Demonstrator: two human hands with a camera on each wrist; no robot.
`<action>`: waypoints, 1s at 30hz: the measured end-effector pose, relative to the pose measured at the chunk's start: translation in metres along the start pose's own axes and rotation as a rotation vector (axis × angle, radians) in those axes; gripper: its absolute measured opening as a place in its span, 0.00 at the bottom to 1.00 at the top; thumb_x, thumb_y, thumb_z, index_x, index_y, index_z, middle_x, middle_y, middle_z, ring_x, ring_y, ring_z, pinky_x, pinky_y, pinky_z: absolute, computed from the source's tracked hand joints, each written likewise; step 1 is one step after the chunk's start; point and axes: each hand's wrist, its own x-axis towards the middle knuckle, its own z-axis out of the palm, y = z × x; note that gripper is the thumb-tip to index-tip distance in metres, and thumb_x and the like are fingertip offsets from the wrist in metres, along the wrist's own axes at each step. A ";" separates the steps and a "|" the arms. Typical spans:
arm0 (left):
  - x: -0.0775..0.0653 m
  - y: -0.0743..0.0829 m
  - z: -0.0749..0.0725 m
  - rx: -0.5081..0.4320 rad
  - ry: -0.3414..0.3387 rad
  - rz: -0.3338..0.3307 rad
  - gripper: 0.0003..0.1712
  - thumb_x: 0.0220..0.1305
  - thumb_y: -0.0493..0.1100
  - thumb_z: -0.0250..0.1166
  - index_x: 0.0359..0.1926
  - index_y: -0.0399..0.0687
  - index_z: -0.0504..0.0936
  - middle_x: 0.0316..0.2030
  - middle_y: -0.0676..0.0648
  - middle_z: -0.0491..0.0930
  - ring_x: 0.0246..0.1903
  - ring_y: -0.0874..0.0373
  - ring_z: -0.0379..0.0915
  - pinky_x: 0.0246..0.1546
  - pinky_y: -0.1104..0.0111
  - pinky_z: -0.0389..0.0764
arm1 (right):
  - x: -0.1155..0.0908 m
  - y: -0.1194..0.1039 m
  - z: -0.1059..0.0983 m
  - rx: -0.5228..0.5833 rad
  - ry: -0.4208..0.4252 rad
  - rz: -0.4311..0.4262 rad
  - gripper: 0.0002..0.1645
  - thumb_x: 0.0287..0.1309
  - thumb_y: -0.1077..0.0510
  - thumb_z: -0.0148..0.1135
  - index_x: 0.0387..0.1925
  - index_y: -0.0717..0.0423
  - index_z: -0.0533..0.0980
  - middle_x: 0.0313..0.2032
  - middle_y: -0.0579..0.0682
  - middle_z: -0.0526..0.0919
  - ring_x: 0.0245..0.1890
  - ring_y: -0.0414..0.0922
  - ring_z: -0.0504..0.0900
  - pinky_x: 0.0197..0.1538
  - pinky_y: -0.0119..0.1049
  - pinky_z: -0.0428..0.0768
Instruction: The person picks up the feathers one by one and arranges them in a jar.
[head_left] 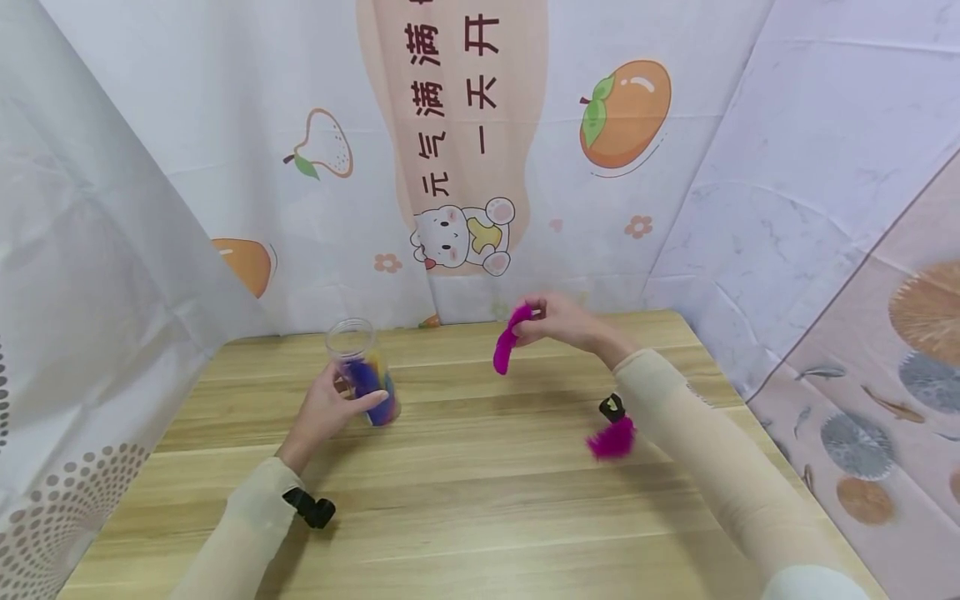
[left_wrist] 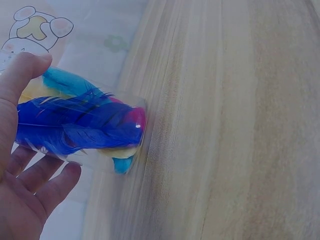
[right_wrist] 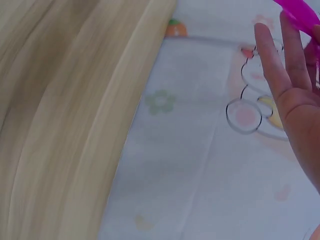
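My left hand grips a clear plastic cup that stands on the left part of the table, thumb in front and fingers around the far side. Inside the cup are a large blue feather, a teal feather and pieces of yellow and pink. Over the back of the table, my right hand pinches a magenta feather between thumb and fingers, raised above the wood. In the right wrist view, that feather shows only at the top right corner.
A second magenta feather lies on the wooden table, close by my right forearm and its black wrist camera. Another black camera sits on my left wrist. Printed curtains hang behind the table and along both sides.
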 end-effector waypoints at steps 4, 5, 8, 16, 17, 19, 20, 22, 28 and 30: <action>0.000 0.000 0.000 -0.009 -0.002 0.009 0.49 0.55 0.55 0.79 0.70 0.44 0.64 0.61 0.37 0.74 0.57 0.37 0.75 0.54 0.44 0.79 | 0.009 -0.004 0.014 0.002 -0.024 -0.059 0.13 0.63 0.72 0.61 0.49 0.68 0.75 0.41 0.63 0.83 0.40 0.56 0.88 0.49 0.49 0.85; 0.000 0.000 0.000 -0.011 -0.002 0.013 0.49 0.55 0.55 0.79 0.70 0.44 0.64 0.61 0.37 0.74 0.57 0.38 0.75 0.54 0.44 0.78 | 0.011 -0.005 0.017 -0.006 -0.032 -0.068 0.14 0.63 0.72 0.62 0.51 0.67 0.75 0.41 0.63 0.83 0.40 0.56 0.88 0.48 0.49 0.85; 0.001 0.000 0.000 -0.014 -0.003 0.024 0.48 0.55 0.54 0.79 0.70 0.44 0.64 0.61 0.38 0.74 0.57 0.38 0.75 0.55 0.44 0.78 | 0.014 -0.006 0.025 -0.026 -0.058 -0.085 0.18 0.63 0.71 0.64 0.54 0.63 0.76 0.42 0.62 0.84 0.41 0.57 0.87 0.49 0.49 0.85; 0.000 0.000 0.000 -0.012 -0.003 0.020 0.49 0.56 0.54 0.79 0.70 0.44 0.64 0.61 0.37 0.74 0.57 0.37 0.74 0.55 0.43 0.77 | 0.021 -0.003 0.034 0.001 -0.093 -0.091 0.16 0.65 0.71 0.62 0.53 0.66 0.74 0.43 0.63 0.83 0.44 0.56 0.87 0.47 0.51 0.85; 0.000 0.000 0.000 -0.013 -0.003 0.019 0.49 0.56 0.55 0.79 0.70 0.44 0.64 0.61 0.37 0.74 0.57 0.37 0.74 0.55 0.43 0.77 | 0.021 -0.003 0.035 0.000 -0.094 -0.089 0.16 0.65 0.71 0.62 0.53 0.66 0.74 0.43 0.63 0.83 0.44 0.56 0.87 0.47 0.51 0.86; 0.000 0.000 0.000 -0.015 -0.003 0.018 0.48 0.56 0.54 0.79 0.70 0.44 0.64 0.61 0.37 0.74 0.57 0.37 0.74 0.55 0.43 0.77 | 0.022 -0.003 0.036 0.000 -0.095 -0.087 0.16 0.65 0.71 0.62 0.53 0.66 0.73 0.43 0.63 0.83 0.44 0.56 0.87 0.46 0.51 0.86; 0.000 0.000 0.000 -0.015 -0.003 0.018 0.48 0.56 0.54 0.79 0.70 0.44 0.64 0.61 0.37 0.74 0.57 0.37 0.74 0.55 0.43 0.77 | 0.023 -0.003 0.037 0.003 -0.095 -0.088 0.16 0.65 0.71 0.62 0.54 0.66 0.73 0.43 0.63 0.83 0.44 0.56 0.87 0.46 0.51 0.86; 0.000 -0.001 0.000 -0.014 -0.002 0.018 0.48 0.56 0.54 0.79 0.70 0.44 0.64 0.61 0.37 0.74 0.57 0.37 0.75 0.55 0.44 0.78 | 0.025 -0.004 0.040 0.010 -0.093 -0.095 0.17 0.65 0.71 0.61 0.55 0.66 0.73 0.44 0.63 0.82 0.45 0.56 0.86 0.46 0.52 0.86; 0.000 -0.001 0.000 -0.009 0.001 0.010 0.48 0.55 0.55 0.79 0.70 0.43 0.65 0.61 0.37 0.74 0.56 0.37 0.75 0.54 0.44 0.78 | 0.030 -0.012 0.050 0.027 -0.096 -0.108 0.18 0.65 0.72 0.61 0.56 0.66 0.72 0.46 0.63 0.81 0.47 0.56 0.85 0.47 0.51 0.86; 0.000 -0.001 0.000 -0.005 0.002 0.010 0.48 0.55 0.55 0.79 0.70 0.43 0.65 0.61 0.36 0.74 0.56 0.36 0.75 0.54 0.44 0.78 | 0.032 -0.016 0.053 0.024 -0.102 -0.110 0.18 0.65 0.72 0.61 0.55 0.66 0.73 0.46 0.62 0.81 0.47 0.56 0.86 0.47 0.51 0.86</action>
